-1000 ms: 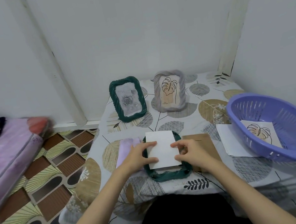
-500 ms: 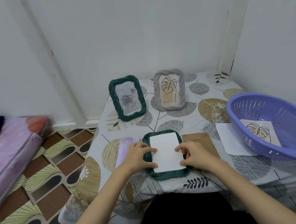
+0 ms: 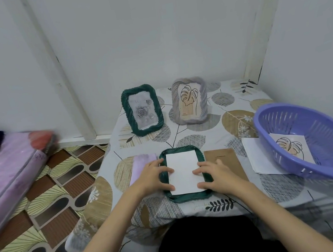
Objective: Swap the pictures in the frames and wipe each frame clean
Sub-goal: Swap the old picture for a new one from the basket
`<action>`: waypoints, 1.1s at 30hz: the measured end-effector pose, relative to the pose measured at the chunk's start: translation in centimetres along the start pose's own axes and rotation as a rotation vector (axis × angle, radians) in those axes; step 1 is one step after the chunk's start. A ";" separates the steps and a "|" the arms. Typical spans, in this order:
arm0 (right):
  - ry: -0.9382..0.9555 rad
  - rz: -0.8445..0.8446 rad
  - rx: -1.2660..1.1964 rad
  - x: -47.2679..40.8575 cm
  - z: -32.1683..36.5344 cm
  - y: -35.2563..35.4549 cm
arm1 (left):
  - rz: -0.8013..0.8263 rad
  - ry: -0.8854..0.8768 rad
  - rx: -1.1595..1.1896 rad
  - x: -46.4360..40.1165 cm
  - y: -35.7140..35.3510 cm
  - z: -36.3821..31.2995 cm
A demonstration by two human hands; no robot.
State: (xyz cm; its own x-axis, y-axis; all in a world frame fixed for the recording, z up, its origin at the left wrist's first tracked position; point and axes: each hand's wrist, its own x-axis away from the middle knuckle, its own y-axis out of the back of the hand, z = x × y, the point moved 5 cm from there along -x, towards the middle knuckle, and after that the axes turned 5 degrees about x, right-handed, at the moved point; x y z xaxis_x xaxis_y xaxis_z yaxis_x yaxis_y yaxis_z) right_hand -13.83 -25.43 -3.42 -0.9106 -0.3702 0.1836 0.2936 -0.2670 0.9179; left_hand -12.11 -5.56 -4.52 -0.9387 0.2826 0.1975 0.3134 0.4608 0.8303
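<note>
A dark green frame (image 3: 188, 198) lies face down at the table's near edge with a white picture sheet (image 3: 183, 171) set into its back. My left hand (image 3: 152, 177) presses the sheet's left side with straight fingers, and my right hand (image 3: 215, 171) presses its right side. A brown backing board (image 3: 230, 155) lies just right of the frame. Behind stand a green frame (image 3: 142, 109) with a rose picture and a grey frame (image 3: 189, 100) with a leaf drawing. A lilac cloth (image 3: 140, 164) lies under my left hand.
A purple plastic basket (image 3: 327, 168) sits at the right, holding a leaf picture (image 3: 289, 146), with white sheets (image 3: 256, 155) tucked under its rim. The tablecloth (image 3: 216, 133) is leaf-patterned. A pink mattress (image 3: 4, 173) lies on the floor to the left.
The white sheet went from held above the green frame to lying flat in its back. Both hands now press it down along its sides.
</note>
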 end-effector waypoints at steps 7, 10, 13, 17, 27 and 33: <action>-0.009 0.001 0.032 -0.4 -0.1 0.2 | 0.045 -0.017 -0.007 -0.3 -0.1 0.3; -0.011 0.004 0.029 -0.4 -0.1 0.1 | 0.068 -0.004 -0.045 -0.3 -0.2 0.4; -0.013 -0.018 0.020 -0.3 -0.2 0.3 | 0.072 -0.002 -0.078 -0.3 -0.2 0.3; -0.208 -0.277 0.036 0.6 -2.6 1.4 | 0.049 0.028 -0.058 0.0 -0.3 0.3; -0.524 -0.464 0.091 2.6 -5.8 0.3 | 0.049 0.059 -0.023 0.2 -0.3 0.6; -0.554 -0.612 -0.266 3.5 -7.1 1.6 | 0.046 0.059 0.009 0.0 -0.4 0.1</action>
State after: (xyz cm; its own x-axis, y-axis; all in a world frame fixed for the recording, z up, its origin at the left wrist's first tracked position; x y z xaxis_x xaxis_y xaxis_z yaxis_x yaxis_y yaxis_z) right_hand -14.48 -33.52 -3.82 -0.9209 0.3746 -0.1075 -0.2991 -0.5026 0.8111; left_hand -12.27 -5.65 -4.94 -0.9302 0.2533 0.2656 0.3570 0.4564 0.8150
